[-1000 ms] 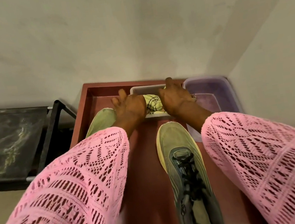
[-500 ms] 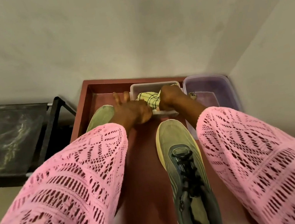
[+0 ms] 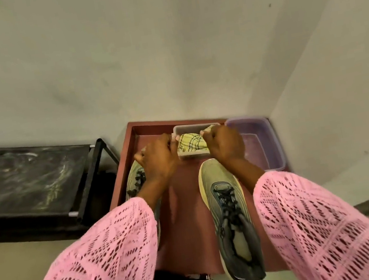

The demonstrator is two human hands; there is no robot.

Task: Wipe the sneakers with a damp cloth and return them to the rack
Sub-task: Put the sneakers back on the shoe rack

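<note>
A yellow patterned cloth is stretched between my two hands above a small clear tub. My left hand grips its left end and my right hand grips its right end, fingers curled. One grey-green sneaker with black laces lies on the red tray, toe pointing away. The other sneaker lies to the left, mostly hidden under my left arm and pink sleeve.
A purple plastic tub sits at the tray's right, against the wall corner. A black rack with a dark shelf stands to the left. Pale walls close in behind and on the right.
Both hands have closed on the cloth's ends and lifted it a little over the small tub. The left sneaker's laces now show beside my left wrist.
</note>
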